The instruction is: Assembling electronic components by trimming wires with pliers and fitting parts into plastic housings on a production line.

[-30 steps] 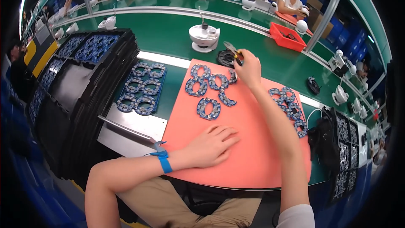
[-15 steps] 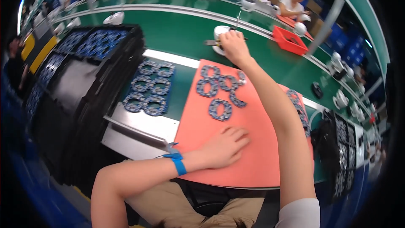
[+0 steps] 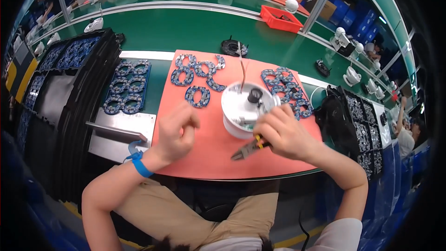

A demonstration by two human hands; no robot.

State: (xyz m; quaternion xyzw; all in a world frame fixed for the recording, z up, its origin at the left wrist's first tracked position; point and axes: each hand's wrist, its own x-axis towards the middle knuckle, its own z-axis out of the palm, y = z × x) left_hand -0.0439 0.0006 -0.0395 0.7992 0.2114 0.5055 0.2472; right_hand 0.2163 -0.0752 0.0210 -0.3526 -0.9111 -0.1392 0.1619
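My right hand (image 3: 285,132) is closed round pliers (image 3: 245,151) with black and yellow handles, their jaws pointing left over the mat. The same hand's fingers grip the right rim of a round white housing (image 3: 232,123), which has a black cylindrical part and loose wires inside. It stands over the middle of the salmon-coloured mat (image 3: 218,162); whether it rests there I cannot tell. My left hand (image 3: 177,130), with a blue wrist strap (image 3: 141,165), is raised left of the housing, fingers curled and nothing visible in them. Several loose ring-shaped blue circuit boards (image 3: 197,96) lie behind it.
A panel of ring boards (image 3: 127,86) lies left of the mat, another (image 3: 283,83) on its right. Black trays (image 3: 79,107) are stacked far left; more boards (image 3: 364,125) stand right. A black part (image 3: 234,47) and red bin (image 3: 281,18) sit beyond. People work nearby.
My right hand has come back from the far side of the bench, bringing the white housing and pliers over the mat. My left hand has lifted off the mat and curled. The view has shifted.
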